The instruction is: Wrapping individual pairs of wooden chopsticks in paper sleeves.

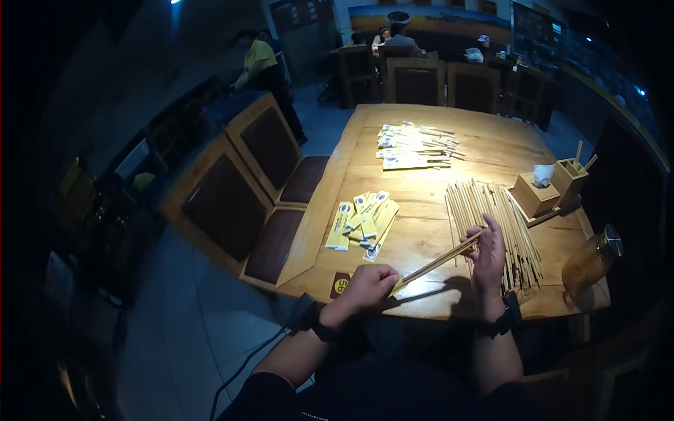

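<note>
My left hand [368,287] is closed on a yellow paper chopstick sleeve [398,287], mostly hidden by the fist. A pair of wooden chopsticks [439,259] slants up from the sleeve's mouth to my right hand [487,252], whose thumb and fingers touch their upper ends while other fingers stick up. Under and beyond my right hand lies a broad heap of loose chopsticks [489,205]. Flat yellow sleeves [368,218] lie piled to the left. Farther back, several sleeved chopsticks [416,147] lie in a stack, their ends poking out to the right.
A wooden tissue box [534,196] and a chopstick holder [571,179] share a tray at the right. A glass jar [587,266] stands by the near right corner. Chairs [229,205] line the table's left side. One person [258,60] stands behind them; others sit farther back.
</note>
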`<state>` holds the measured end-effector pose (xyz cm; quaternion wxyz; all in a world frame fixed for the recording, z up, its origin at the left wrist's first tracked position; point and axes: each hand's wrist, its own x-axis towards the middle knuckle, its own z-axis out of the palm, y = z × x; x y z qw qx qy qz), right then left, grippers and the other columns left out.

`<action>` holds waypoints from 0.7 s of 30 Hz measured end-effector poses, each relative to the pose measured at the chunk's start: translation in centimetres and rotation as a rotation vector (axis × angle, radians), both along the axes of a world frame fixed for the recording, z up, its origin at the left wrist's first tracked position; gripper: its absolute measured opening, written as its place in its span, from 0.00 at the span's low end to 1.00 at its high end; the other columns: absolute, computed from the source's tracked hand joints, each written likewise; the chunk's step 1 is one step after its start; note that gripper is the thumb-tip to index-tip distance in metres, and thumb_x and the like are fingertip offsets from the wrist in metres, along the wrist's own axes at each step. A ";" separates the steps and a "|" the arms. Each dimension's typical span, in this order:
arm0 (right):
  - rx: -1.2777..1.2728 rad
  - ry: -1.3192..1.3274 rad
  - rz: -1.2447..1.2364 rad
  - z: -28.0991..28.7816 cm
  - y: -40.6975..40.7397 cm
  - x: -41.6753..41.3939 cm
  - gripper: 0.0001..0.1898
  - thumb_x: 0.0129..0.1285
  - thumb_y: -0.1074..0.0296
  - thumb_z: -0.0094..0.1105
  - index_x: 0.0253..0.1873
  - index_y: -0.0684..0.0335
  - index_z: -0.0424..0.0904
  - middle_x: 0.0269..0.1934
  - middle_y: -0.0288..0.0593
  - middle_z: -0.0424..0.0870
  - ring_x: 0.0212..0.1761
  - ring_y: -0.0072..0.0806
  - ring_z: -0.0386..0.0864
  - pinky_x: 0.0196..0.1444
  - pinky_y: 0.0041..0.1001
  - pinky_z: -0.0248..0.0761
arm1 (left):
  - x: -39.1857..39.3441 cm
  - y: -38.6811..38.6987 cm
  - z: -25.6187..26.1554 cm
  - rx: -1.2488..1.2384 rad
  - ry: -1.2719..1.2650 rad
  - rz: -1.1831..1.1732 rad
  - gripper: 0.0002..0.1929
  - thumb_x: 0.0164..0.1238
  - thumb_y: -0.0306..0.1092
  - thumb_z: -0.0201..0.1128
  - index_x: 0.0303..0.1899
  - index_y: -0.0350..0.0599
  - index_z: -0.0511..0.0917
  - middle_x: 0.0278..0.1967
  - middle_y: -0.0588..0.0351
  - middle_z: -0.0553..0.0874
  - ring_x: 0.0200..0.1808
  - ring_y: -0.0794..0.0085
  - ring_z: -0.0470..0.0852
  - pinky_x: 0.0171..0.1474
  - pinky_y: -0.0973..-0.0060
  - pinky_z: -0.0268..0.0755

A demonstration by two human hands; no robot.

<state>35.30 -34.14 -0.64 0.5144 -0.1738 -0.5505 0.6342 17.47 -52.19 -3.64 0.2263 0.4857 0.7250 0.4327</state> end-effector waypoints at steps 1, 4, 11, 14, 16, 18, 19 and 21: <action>0.050 -0.111 0.025 -0.4 -0.4 -0.3 0.20 0.77 0.58 0.49 0.63 0.67 0.65 0.41 0.40 0.77 0.39 0.20 0.78 0.35 0.20 0.79 | 0.1 -0.3 -0.1 0.005 0.026 -0.014 0.11 0.70 0.36 0.63 0.40 0.38 0.85 0.22 0.57 0.84 0.24 0.81 0.78 0.30 0.77 0.72; 0.158 -0.184 0.036 -2.2 -1.7 -1.0 0.12 0.77 0.63 0.48 0.55 0.66 0.68 0.36 0.39 0.77 0.33 0.19 0.78 0.31 0.19 0.76 | -0.4 -0.8 -1.7 0.096 0.134 -0.021 0.11 0.69 0.37 0.63 0.40 0.39 0.86 0.23 0.53 0.84 0.25 0.78 0.80 0.32 0.75 0.73; 0.574 -0.178 -0.096 4.2 -3.8 -1.5 0.14 0.76 0.69 0.46 0.60 0.69 0.68 0.36 0.43 0.79 0.28 0.23 0.80 0.34 0.21 0.75 | 0.8 1.2 -2.8 0.244 -0.215 -0.067 0.10 0.67 0.36 0.63 0.38 0.38 0.86 0.27 0.54 0.87 0.28 0.78 0.82 0.36 0.75 0.76; 0.641 -0.154 0.006 7.7 -4.5 -3.0 0.13 0.76 0.69 0.49 0.58 0.71 0.70 0.36 0.45 0.81 0.31 0.26 0.84 0.33 0.21 0.78 | 1.0 0.9 -0.4 0.292 -0.383 -0.037 0.09 0.73 0.28 0.59 0.42 0.33 0.84 0.33 0.51 0.89 0.34 0.78 0.84 0.41 0.80 0.77; 0.649 -0.108 0.062 7.7 -3.6 -4.1 0.09 0.74 0.68 0.55 0.50 0.68 0.75 0.29 0.42 0.83 0.28 0.23 0.85 0.28 0.21 0.77 | 1.0 1.1 0.4 0.342 -0.517 -0.107 0.10 0.74 0.28 0.57 0.46 0.29 0.82 0.38 0.46 0.89 0.41 0.68 0.88 0.48 0.74 0.81; 0.647 -0.161 0.089 6.9 -3.5 -4.7 0.08 0.74 0.67 0.55 0.47 0.67 0.76 0.28 0.41 0.84 0.27 0.22 0.85 0.28 0.21 0.78 | 1.1 0.6 0.9 0.320 -0.596 -0.104 0.12 0.75 0.30 0.57 0.47 0.29 0.81 0.39 0.46 0.88 0.41 0.67 0.88 0.49 0.74 0.81; 0.658 -0.206 0.047 6.8 -3.4 -4.7 0.09 0.74 0.67 0.55 0.46 0.67 0.76 0.28 0.42 0.85 0.26 0.22 0.84 0.27 0.22 0.78 | 1.0 0.7 1.0 0.301 -0.592 -0.100 0.12 0.75 0.31 0.57 0.47 0.30 0.82 0.38 0.46 0.88 0.41 0.69 0.88 0.48 0.74 0.81; 0.674 -0.319 0.028 6.6 -3.2 -4.3 0.09 0.74 0.66 0.55 0.45 0.67 0.76 0.28 0.43 0.85 0.25 0.23 0.84 0.27 0.22 0.78 | 0.7 0.6 0.6 0.267 -0.559 -0.081 0.12 0.75 0.31 0.57 0.47 0.30 0.82 0.38 0.47 0.89 0.40 0.69 0.88 0.48 0.75 0.80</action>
